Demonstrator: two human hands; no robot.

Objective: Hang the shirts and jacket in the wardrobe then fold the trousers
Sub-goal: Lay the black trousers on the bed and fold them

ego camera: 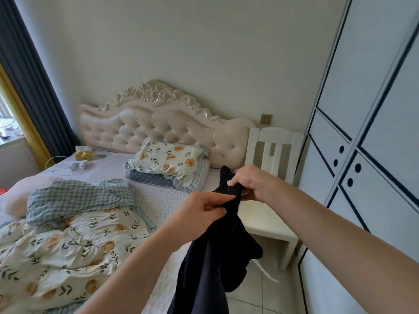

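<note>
dark garment (215, 268), soft and limp, hangs in the air between bed (158, 196) and chair (268, 225). left hand (199, 214) and right hand (251, 184) each pinch its top edge; judged light, best held at 2 points along that edge.

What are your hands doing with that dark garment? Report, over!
Left hand pinches dark garment, right hand grips its top. It hangs between bed and chair. Right side: wardrobe doors shut.

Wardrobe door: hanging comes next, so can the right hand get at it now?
Probably yes: nothing stands between the right hand and the shut wardrobe door, but its grip on the dark garment must loosen first.
</note>
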